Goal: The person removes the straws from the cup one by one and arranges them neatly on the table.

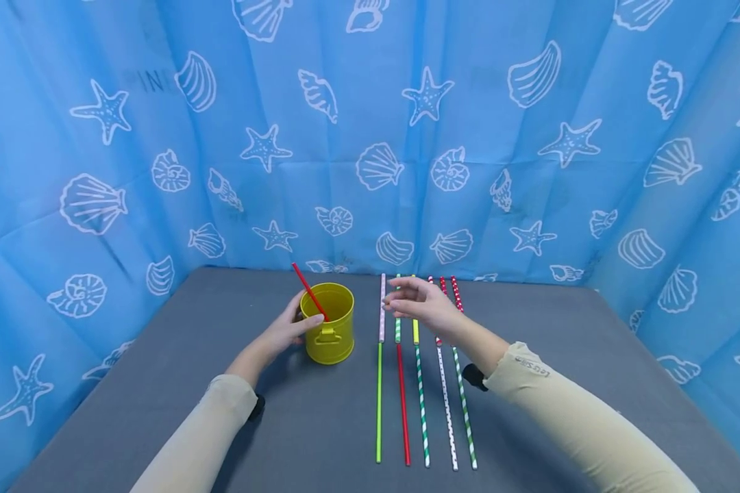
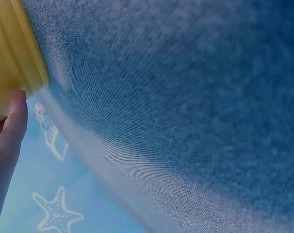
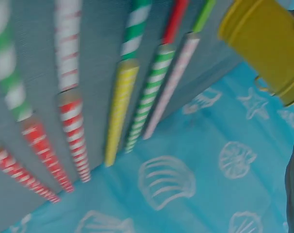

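Observation:
A yellow metal bucket (image 1: 333, 329) stands on the grey table (image 1: 179, 383) with one red straw (image 1: 307, 290) leaning in it. My left hand (image 1: 292, 327) grips the bucket's left side, thumb on the rim. In the left wrist view a finger (image 2: 12, 124) lies against the bucket (image 2: 11, 53). My right hand (image 1: 402, 296) hovers with relaxed fingers, holding nothing, over the far ends of several paper straws (image 1: 422, 404) laid side by side right of the bucket. The right wrist view shows those striped straws (image 3: 119, 111) and the bucket (image 3: 266, 43), but not the hand.
Blue cloth printed with shells and starfish (image 1: 376, 137) walls in the table on the left, back and right. The straws lie in two end-to-end rows, from the back edge towards me. Bare grey table (image 1: 592, 342) lies right of them.

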A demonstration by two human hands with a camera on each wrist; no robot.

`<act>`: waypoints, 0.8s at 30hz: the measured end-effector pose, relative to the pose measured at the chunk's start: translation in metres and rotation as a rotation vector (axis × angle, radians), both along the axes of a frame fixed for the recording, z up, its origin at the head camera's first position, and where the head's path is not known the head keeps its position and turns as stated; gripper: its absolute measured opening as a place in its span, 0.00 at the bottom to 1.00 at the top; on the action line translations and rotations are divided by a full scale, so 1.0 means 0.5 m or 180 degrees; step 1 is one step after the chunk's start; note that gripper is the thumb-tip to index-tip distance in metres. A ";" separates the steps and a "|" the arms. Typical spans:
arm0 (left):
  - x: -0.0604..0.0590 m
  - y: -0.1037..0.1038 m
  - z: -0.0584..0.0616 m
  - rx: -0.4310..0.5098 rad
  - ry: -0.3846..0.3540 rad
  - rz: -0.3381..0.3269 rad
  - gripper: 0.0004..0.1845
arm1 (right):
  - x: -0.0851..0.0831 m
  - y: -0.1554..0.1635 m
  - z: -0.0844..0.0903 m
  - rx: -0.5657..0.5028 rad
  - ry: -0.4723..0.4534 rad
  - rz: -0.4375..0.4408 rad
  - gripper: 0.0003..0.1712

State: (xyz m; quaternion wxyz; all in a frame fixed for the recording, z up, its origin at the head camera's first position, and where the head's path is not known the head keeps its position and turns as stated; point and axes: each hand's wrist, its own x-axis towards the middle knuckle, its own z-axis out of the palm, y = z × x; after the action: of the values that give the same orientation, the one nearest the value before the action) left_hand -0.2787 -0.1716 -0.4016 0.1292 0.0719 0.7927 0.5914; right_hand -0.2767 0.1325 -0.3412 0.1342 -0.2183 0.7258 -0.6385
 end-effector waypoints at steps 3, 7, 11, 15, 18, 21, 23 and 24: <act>0.001 -0.001 0.000 -0.0067 -0.0029 0.0070 0.44 | -0.007 -0.042 0.006 -0.0081 0.0027 0.0005 0.28; 0.003 0.000 0.001 -0.0170 -0.0066 0.0131 0.43 | -0.015 -0.097 0.013 -0.0138 -0.0002 0.0030 0.28; 0.003 0.002 0.001 -0.0216 -0.0050 0.0124 0.43 | -0.024 -0.146 0.016 -0.0054 -0.0047 0.0054 0.27; 0.005 0.002 -0.002 -0.0207 -0.0038 0.0110 0.43 | -0.036 -0.186 0.014 0.0158 -0.0057 0.0082 0.26; 0.005 0.004 -0.003 -0.0224 -0.0040 0.0106 0.43 | -0.046 -0.205 0.014 0.0309 -0.0074 0.0062 0.27; 0.006 0.004 -0.003 -0.0238 -0.0030 0.0102 0.43 | -0.055 -0.219 0.016 0.0484 -0.0094 0.0025 0.29; 0.005 0.005 -0.001 -0.0239 -0.0024 0.0102 0.43 | -0.061 -0.229 0.020 0.0641 -0.0127 0.0005 0.32; 0.004 0.005 0.000 -0.0237 -0.0021 0.0105 0.43 | -0.064 -0.234 0.022 0.0725 -0.0142 0.0007 0.33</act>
State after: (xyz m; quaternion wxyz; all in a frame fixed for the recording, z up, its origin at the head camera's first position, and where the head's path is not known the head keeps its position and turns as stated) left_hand -0.2769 -0.1693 -0.4014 0.1245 0.0519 0.8149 0.5637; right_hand -0.3088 0.0154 -0.3300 0.1749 -0.1881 0.7902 -0.5564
